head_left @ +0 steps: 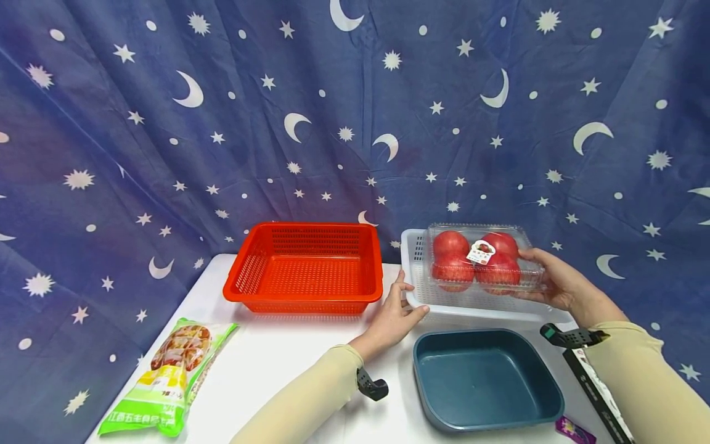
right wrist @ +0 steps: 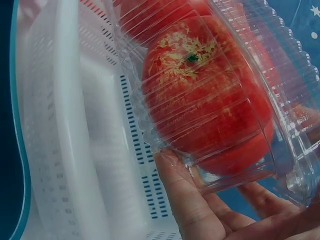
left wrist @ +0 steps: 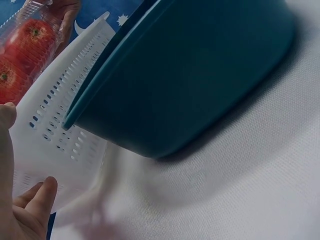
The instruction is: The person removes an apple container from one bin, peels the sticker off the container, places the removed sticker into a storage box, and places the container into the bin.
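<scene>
Clear clamshell of tomatoes (head_left: 481,259), likely stiff but crushable, gripped at its 3 o'clock end by right hand (head_left: 557,285) over white basket (head_left: 413,290); left hand (head_left: 395,316) fingers relaxed on basket rim.

A staged recording setup: a white table (head_left: 288,357) at 6 o'clock, a star-and-moon backdrop cloth (head_left: 166,123) hung at 12 o'clock.

Green snack bag (head_left: 166,376), lower left of frame: Chinese characters along its bottom edge, too small to read surely. Sticker (head_left: 480,251) on clear tomato box (head_left: 482,259): print illegible.
</scene>
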A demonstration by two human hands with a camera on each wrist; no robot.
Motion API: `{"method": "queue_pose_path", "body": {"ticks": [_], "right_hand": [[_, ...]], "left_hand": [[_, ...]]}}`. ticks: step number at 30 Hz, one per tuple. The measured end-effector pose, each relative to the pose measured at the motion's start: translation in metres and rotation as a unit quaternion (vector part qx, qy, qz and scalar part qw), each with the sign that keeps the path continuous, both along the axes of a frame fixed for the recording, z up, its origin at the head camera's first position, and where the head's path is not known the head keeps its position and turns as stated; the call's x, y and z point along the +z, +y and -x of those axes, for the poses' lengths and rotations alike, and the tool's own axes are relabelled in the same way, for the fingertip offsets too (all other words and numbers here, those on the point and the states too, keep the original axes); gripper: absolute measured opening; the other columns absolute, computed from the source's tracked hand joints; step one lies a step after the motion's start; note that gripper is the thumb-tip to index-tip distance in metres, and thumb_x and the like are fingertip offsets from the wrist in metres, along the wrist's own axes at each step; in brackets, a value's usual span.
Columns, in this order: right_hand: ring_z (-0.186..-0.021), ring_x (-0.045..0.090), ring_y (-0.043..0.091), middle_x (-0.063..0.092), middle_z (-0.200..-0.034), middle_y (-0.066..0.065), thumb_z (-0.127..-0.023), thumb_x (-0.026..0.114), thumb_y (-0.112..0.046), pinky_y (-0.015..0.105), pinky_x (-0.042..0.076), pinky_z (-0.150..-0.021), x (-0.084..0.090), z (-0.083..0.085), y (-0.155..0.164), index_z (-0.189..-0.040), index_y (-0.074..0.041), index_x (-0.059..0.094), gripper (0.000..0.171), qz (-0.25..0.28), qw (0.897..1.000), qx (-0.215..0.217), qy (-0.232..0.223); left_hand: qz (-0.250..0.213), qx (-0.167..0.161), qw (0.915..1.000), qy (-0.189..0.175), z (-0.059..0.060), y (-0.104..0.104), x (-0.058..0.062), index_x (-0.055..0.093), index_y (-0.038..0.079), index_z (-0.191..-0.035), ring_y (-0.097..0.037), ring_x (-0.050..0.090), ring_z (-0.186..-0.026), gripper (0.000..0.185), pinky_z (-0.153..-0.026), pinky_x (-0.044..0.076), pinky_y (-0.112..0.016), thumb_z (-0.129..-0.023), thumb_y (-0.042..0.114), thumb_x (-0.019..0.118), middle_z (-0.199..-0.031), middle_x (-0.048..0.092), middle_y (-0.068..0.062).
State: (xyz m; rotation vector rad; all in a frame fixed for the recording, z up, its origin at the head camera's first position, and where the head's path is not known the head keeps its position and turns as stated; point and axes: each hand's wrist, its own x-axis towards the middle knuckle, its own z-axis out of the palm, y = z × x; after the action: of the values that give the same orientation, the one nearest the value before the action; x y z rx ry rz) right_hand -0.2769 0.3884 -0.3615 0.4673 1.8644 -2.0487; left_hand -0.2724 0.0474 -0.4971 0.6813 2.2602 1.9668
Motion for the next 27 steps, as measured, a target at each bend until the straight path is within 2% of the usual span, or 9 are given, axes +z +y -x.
{"method": "queue_pose_path", "body": {"ticks": [2, 5, 7, 13, 16, 20, 25, 27], "right_hand": [[-0.093, 0.070, 0.025, 0.056, -0.110, 0.006, -0.099, 0.064, -0.047, 0.053, 0.053, -0.091, 0.000, -0.002, -0.001, -0.143, -0.016, 0.030, 0.064, 0.003, 1.000, 0.002, 0.004], [-0.095, 0.068, 0.025, 0.053, -0.115, 0.007, -0.100, 0.063, -0.046, 0.053, 0.053, -0.091, 0.001, -0.005, -0.002, -0.136, -0.020, 0.034, 0.053, 0.006, 1.000, 0.007, 0.012], [-0.095, 0.068, 0.025, 0.052, -0.116, 0.007, -0.100, 0.063, -0.045, 0.054, 0.052, -0.092, 0.002, -0.007, -0.003, -0.134, -0.021, 0.035, 0.050, 0.008, 1.000, 0.010, 0.015], [-0.096, 0.068, 0.026, 0.052, -0.116, 0.008, -0.100, 0.063, -0.046, 0.053, 0.053, -0.091, 0.004, -0.013, -0.004, -0.142, -0.016, 0.030, 0.061, 0.005, 1.000, 0.013, 0.017], [-0.097, 0.068, 0.026, 0.052, -0.116, 0.008, -0.100, 0.062, -0.046, 0.053, 0.053, -0.091, 0.003, -0.015, -0.005, -0.148, -0.012, 0.024, 0.070, -0.005, 1.000, 0.020, 0.024], [-0.098, 0.066, 0.026, 0.047, -0.121, 0.011, -0.101, 0.060, -0.047, 0.052, 0.054, -0.090, 0.002, -0.018, -0.006, -0.150, -0.013, 0.021, 0.071, -0.021, 0.999, 0.024, 0.036], [-0.100, 0.062, 0.024, 0.039, -0.128, 0.012, -0.102, 0.057, -0.049, 0.052, 0.055, -0.089, 0.000, -0.021, -0.011, -0.157, -0.011, 0.009, 0.082, -0.036, 0.998, 0.037, 0.042], [-0.101, 0.061, 0.023, 0.040, -0.128, 0.012, -0.102, 0.056, -0.049, 0.052, 0.055, -0.090, -0.001, -0.022, -0.012, -0.158, -0.009, 0.006, 0.085, -0.040, 0.997, 0.043, 0.042]], "left_hand": [[0.006, 0.001, 1.0000, 0.003, -0.001, -0.001, 0.001, 0.039, 0.002, -0.133, -0.034, 0.059, -0.125, 0.050, -0.096, 0.054, -0.030, -0.098, 0.017, 0.070, -0.172, 0.005, -0.006], [0.017, 0.004, 0.9998, 0.004, -0.002, -0.003, 0.002, 0.041, 0.008, -0.133, -0.029, 0.059, -0.126, 0.047, -0.095, 0.054, -0.028, -0.098, 0.019, 0.070, -0.172, 0.006, -0.003], [0.029, 0.005, 0.9995, 0.010, -0.004, -0.006, 0.004, 0.042, 0.010, -0.134, -0.030, 0.056, -0.130, 0.047, -0.100, 0.052, -0.032, -0.098, 0.022, 0.069, -0.172, 0.006, -0.001], [0.082, 0.013, 0.9954, 0.049, -0.011, -0.009, 0.010, 0.044, 0.008, -0.138, -0.031, 0.043, -0.142, 0.050, -0.111, 0.043, -0.042, -0.098, 0.029, 0.066, -0.172, 0.007, -0.003], [0.109, 0.024, 0.9911, 0.073, -0.016, -0.011, 0.015, 0.045, 0.010, -0.138, -0.032, 0.047, -0.140, 0.049, -0.110, 0.044, -0.043, -0.099, 0.032, 0.063, -0.172, 0.010, -0.005], [0.106, 0.023, 0.9911, 0.078, -0.025, -0.014, 0.020, 0.046, 0.015, -0.137, -0.033, 0.050, -0.137, 0.044, -0.109, 0.045, -0.045, -0.100, 0.035, 0.060, -0.171, 0.012, 0.000], [0.059, 0.005, 0.9947, 0.084, -0.034, -0.020, 0.026, 0.044, 0.012, -0.139, -0.023, 0.030, -0.151, 0.043, -0.115, 0.038, -0.042, -0.102, 0.027, 0.060, -0.171, 0.013, -0.003], [0.041, 0.005, 0.9952, 0.089, -0.036, -0.022, 0.028, 0.043, 0.010, -0.139, -0.021, 0.027, -0.152, 0.042, -0.116, 0.037, -0.041, -0.103, 0.024, 0.059, -0.171, 0.013, -0.004]]}}
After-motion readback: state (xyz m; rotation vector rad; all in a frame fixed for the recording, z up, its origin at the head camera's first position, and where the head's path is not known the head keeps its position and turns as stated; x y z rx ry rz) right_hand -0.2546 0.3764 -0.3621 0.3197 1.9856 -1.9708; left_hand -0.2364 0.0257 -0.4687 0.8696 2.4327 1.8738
